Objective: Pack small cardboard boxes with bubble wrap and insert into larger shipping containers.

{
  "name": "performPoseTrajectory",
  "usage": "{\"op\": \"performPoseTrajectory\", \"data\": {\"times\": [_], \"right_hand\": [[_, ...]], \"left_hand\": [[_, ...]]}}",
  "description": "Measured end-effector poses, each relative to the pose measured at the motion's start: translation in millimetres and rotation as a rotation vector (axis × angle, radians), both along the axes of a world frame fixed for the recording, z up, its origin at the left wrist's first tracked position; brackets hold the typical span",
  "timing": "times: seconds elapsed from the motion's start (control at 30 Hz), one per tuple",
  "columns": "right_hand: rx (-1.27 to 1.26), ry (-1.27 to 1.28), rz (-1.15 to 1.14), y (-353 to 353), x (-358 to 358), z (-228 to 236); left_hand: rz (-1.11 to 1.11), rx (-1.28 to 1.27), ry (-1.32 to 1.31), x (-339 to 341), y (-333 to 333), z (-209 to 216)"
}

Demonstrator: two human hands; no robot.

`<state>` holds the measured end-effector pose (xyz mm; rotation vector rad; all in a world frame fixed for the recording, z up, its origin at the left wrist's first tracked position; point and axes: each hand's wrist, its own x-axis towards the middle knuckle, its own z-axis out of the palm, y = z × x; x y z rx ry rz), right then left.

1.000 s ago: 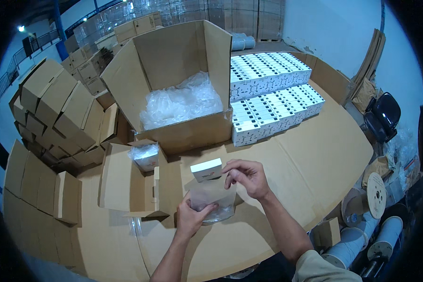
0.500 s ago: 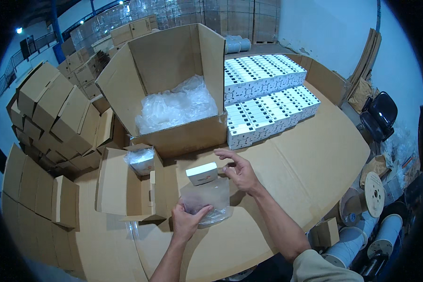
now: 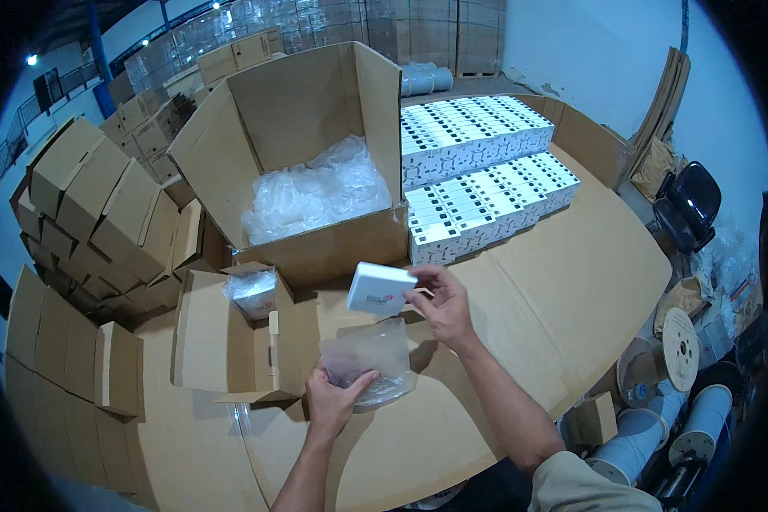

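My right hand [image 3: 442,305] pinches a small white box [image 3: 379,288] by its right end, holding it raised and tilted above the cardboard-covered table. Just below it, my left hand [image 3: 333,398] grips a clear plastic bag [image 3: 375,354] between thumb and fingers. The box and the bag are apart. To the left of my hands stands an open brown carton [image 3: 252,363], its flap folded out. A plastic-wrapped white box [image 3: 253,290] sits at the carton's far end.
Behind stands a large open cardboard box [image 3: 324,243] heaped with clear plastic bags [image 3: 324,188]. Rows of white boxes [image 3: 478,205] are stacked at the back right. Brown cartons [image 3: 111,213] pile up on the left. Cable spools [image 3: 683,350] and a black chair [image 3: 689,205] stand beyond the table's right side.
My right hand has taken hold of the white box and lifted it, tilting it. My left hand has shifted slightly left with the plastic bag.
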<state>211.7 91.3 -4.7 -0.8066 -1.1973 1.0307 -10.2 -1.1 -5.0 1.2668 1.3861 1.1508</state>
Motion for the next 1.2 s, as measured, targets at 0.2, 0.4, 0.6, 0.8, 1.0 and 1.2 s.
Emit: {"op": "performPoseTrajectory", "data": {"times": [0.2, 0.4, 0.6, 0.8, 1.0, 1.2], "right_hand": [[0.064, 0.401, 0.071, -11.9, 14.1, 18.3], [0.046, 0.486, 0.223, -25.2, 8.6, 27.8], [0.069, 0.319, 0.221, -24.2, 8.0, 23.8], [0.056, 0.204, 0.206, -24.9, 13.1, 21.2], [0.018, 0.109, 0.235, -26.9, 14.5, 27.5], [-0.021, 0.069, 0.279, -28.3, 12.2, 28.6]], "left_hand": [[-0.020, 0.018, -0.040, 0.7, 1.1, 5.4], [-0.033, 0.048, -0.016, -1.2, 2.1, 1.9], [-0.035, 0.029, -0.058, 0.6, 1.3, 7.4], [0.005, 0.031, 0.003, 0.6, 0.2, 12.2], [-0.035, 0.044, -0.034, -0.1, 0.8, 11.8], [-0.029, 0.050, 0.005, -1.4, 2.3, 2.6]]}}
